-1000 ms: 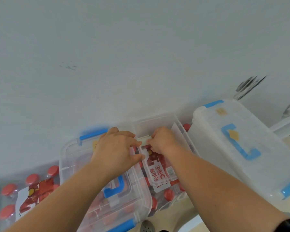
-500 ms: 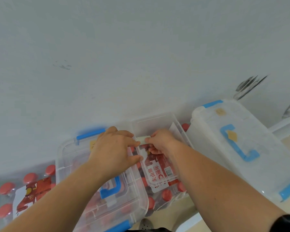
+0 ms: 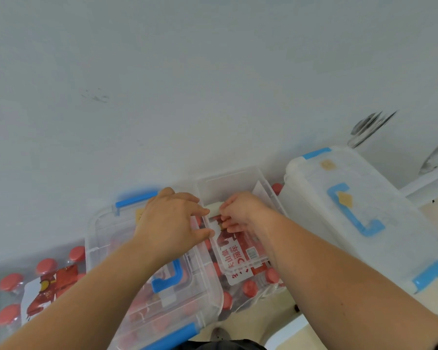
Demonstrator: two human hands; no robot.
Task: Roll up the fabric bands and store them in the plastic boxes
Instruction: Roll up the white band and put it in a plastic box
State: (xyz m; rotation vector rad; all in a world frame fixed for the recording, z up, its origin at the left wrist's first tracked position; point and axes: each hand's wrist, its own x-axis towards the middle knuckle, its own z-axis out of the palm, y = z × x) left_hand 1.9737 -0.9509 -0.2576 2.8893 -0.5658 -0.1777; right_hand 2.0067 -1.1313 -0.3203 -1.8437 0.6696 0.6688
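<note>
Both hands, left point(image 3: 171, 221) and right point(image 3: 240, 210), reach forward, fingers curled, nearly touching.

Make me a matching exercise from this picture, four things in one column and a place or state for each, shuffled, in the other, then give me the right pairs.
Things:
1. open clear box
2. lidded box with blue handle
3. large frosted box
4. red-capped bottles

Places or states:
A. far right, lid shut
B. bottom left, in printed wrap
C. under the left hand
D. lid off, both hands meeting over it on a pale fabric band

Pairs: 1-D, 2-C, 3-A, 4-B

The right hand pinches the band's other end.
</note>
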